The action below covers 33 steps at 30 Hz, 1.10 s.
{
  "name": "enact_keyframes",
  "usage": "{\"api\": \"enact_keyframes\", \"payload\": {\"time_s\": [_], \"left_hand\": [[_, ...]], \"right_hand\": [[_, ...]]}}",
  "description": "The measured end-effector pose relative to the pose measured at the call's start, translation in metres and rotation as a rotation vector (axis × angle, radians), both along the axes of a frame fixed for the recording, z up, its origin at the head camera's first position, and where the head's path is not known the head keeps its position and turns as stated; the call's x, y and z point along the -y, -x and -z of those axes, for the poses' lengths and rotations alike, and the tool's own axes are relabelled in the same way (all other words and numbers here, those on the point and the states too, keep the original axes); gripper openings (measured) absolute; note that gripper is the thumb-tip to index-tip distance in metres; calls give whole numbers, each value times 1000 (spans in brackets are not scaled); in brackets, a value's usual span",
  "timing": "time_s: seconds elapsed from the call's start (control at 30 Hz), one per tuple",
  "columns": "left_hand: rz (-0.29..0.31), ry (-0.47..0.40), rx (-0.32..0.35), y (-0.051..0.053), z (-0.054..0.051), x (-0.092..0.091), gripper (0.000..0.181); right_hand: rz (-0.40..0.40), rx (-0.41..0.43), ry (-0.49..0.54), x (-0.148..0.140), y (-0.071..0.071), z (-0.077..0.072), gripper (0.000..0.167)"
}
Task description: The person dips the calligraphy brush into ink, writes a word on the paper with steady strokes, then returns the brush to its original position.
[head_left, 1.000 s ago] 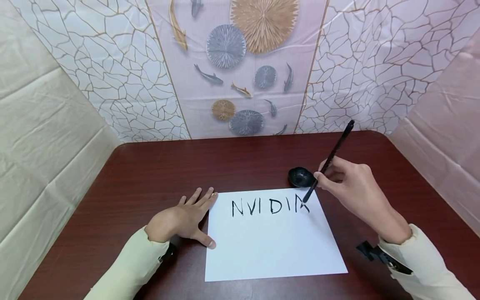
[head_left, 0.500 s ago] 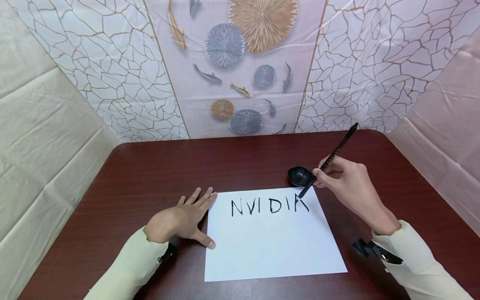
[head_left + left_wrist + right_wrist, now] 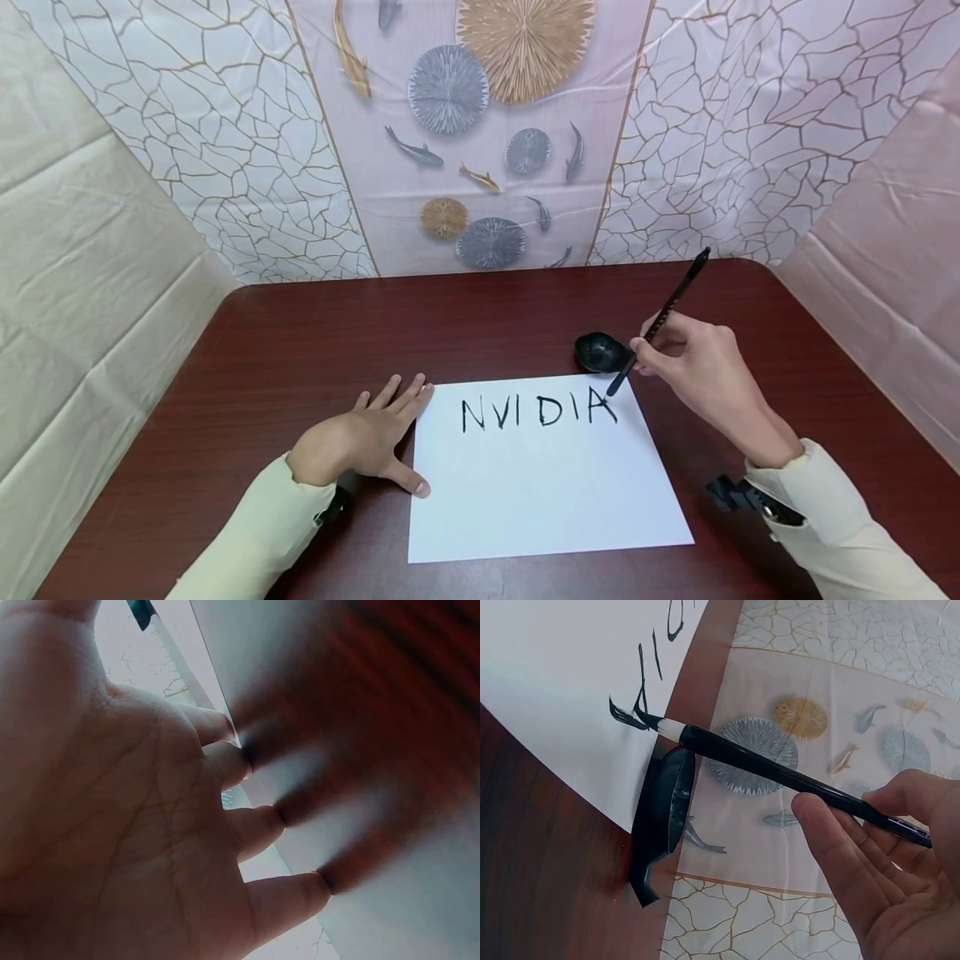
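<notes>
Between thumb and fingers, my right hand (image 3: 705, 379) pinches a black ink brush (image 3: 772, 769), tilted with its handle up to the right. The brush's dark tip is at the last letter on a white sheet of paper (image 3: 547, 492). Black hand-drawn letters reading NVIDIA (image 3: 550, 411) run along the upper part of the sheet. My left hand (image 3: 360, 442) lies with fingers spread at the sheet's left edge, its thumb on the paper. In the left wrist view the palm (image 3: 142, 802) shows, with fingertips touching the table. Just past the sheet's top right corner stands a small black ink dish (image 3: 600, 353).
The dark red-brown table (image 3: 315, 333) carries the paper and the dish. A patterned cloth (image 3: 487, 150) with fish and round shapes hangs behind it. Pale cloth walls (image 3: 97, 317) rise at the left and right sides.
The brush tip has gone up to the top of the letter A, then right and slightly down, and the A now shows a crossbar. The left hand and paper stay in place.
</notes>
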<state>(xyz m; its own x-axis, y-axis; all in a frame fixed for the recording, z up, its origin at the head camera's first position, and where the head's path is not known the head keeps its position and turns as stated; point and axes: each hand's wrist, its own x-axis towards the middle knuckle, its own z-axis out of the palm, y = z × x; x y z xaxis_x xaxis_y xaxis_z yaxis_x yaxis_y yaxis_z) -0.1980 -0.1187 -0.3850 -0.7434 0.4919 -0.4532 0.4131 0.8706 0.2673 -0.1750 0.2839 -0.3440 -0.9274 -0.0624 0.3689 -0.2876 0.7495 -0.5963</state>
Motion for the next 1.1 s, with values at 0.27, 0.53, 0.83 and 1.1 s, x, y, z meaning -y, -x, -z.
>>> {"api": "enact_keyframes", "payload": {"time_s": [0.27,0.53,0.83,1.1], "left_hand": [[-2,2,2,0,0,1,139],[-2,-3,6,0,0,1,139],[7,4,2,0,3,0,138],[4,17,-8,1,3,0,139]], "right_hand": [[7,12,-11,-4,-1,-3,6],[30,-4,18,-10,-5,-15,11],[31,-38,103,-17,-12,-26,34],[19,-141,128,-14,-15,-33,37]]}}
